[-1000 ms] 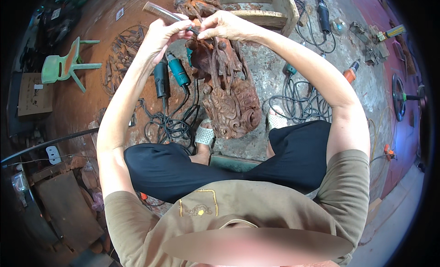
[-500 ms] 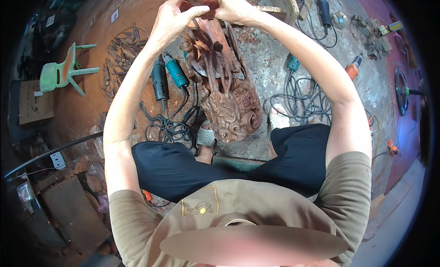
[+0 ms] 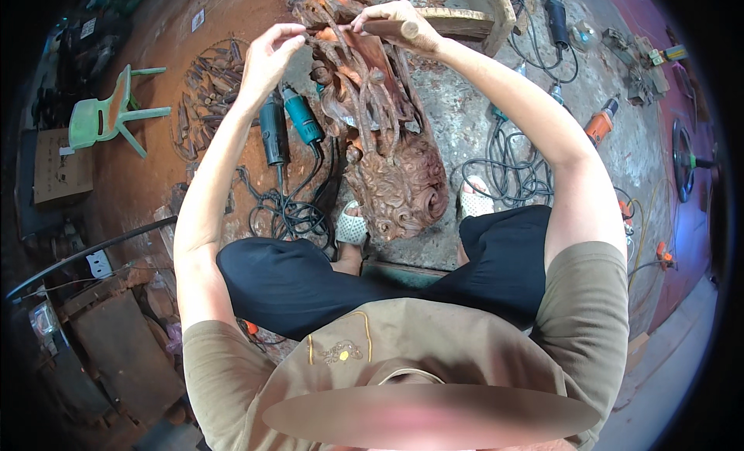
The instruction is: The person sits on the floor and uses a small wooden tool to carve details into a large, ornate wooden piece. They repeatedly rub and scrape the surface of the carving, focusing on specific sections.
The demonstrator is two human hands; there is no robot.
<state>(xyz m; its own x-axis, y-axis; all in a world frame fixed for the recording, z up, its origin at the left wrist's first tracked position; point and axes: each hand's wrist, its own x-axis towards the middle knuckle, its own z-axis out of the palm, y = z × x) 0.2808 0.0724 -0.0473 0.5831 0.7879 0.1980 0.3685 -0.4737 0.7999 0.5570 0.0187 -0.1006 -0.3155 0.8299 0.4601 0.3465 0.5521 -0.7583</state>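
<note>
A long, dark brown wood carving (image 3: 395,180) with swirling relief and twisted stems lies on the floor between my feet. At its far part, my right hand (image 3: 399,21) grips a wooden-handled tool (image 3: 391,29), the round butt of its handle turned right. The tool's working end is too unclear to make out. My left hand (image 3: 271,54) is at the carving's left side, thumb and fingertips curled close together. Whatever lies between those fingertips is too small to name.
Corded teal power tools (image 3: 302,119) lie left of the carving, beside a pile of wooden-handled hand tools (image 3: 209,91). A green plastic chair (image 3: 101,118) is farther left. At the right are tangled black cords (image 3: 508,168) and an orange power tool (image 3: 601,124). A wooden stool (image 3: 457,23) stands beyond.
My hands, together on the tool earlier, have separated and come slightly nearer. The tool has swung sideways in my right hand, and more of the carving's far end shows.
</note>
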